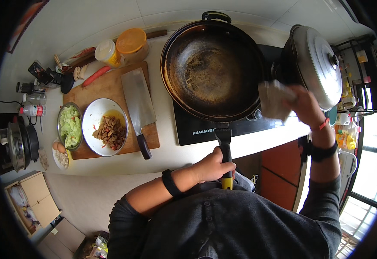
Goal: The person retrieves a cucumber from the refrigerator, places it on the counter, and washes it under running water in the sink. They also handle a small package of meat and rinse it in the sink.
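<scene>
A large dark wok [212, 71] sits on a black induction cooktop [191, 132], its inner surface browned and holding no food. My left hand [212, 166] is closed around the wok's black, yellow-ended handle [226, 152]. At the wok's right rim, my right hand [303, 105] grips a greyish flat object [275, 100]; motion blur hides whether it is cloth or a tool. Just beyond this hand stands a dark pot with a metal lid [321, 64]. The cooktop's knob [255, 115] shows beside the wok's lower right edge.
Left of the wok, a cleaver [139, 97] lies on a wooden cutting board [94, 87]. Near it are a white bowl of cooked meat [89, 129], a bowl of cut greens [71, 126], a plate [62, 166] with eggs, a carrot [96, 76] and an orange-lidded tub [131, 43].
</scene>
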`<action>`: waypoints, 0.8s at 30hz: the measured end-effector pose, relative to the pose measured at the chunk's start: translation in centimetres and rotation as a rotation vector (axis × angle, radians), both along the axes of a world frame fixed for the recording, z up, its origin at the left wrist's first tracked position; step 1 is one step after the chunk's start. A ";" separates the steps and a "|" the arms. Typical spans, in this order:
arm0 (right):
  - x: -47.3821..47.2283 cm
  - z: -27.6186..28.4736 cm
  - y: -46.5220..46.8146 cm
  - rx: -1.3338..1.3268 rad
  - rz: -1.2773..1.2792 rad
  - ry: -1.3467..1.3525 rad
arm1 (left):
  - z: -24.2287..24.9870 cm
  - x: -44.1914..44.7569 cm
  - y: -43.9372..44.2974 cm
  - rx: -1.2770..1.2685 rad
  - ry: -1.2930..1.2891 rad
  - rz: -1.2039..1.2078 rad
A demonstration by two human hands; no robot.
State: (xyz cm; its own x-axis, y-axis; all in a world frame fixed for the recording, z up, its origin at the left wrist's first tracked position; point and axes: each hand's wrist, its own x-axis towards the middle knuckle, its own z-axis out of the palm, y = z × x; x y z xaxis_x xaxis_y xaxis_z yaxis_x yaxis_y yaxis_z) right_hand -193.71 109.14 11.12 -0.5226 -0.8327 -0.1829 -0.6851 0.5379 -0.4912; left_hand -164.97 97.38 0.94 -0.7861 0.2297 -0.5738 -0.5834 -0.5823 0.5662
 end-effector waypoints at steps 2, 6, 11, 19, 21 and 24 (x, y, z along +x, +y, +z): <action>-0.7 -0.2 -4.4 -0.244 0.056 -0.014 | 0.0 0.0 -0.1 -0.019 0.080 -0.012; 0.0 -7.3 -13.3 -0.093 0.167 0.403 | 0.1 0.1 -0.3 -0.001 0.029 -0.020; 1.5 -14.9 -16.2 0.655 0.448 0.375 | -0.2 -0.1 -0.6 -0.041 0.004 -0.067; 6.0 -11.2 -14.3 0.708 0.603 0.019 | -0.7 -0.1 -0.3 0.010 0.058 -0.018; 7.0 -9.9 -14.3 0.727 0.601 -0.068 | -0.8 -0.1 -0.2 -0.016 0.081 -0.035; 7.8 -8.5 -14.2 0.657 0.577 -0.170 | -0.8 -0.1 -0.2 0.006 0.076 -0.027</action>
State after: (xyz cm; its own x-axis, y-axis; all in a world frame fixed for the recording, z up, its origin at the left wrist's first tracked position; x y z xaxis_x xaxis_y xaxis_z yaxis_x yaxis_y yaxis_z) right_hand -185.96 94.90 2.65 0.0238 -0.6573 -0.7533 -0.8824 0.3403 -0.3249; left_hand -165.11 97.20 0.15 -0.8209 0.2550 -0.5110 -0.5544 -0.5704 0.6060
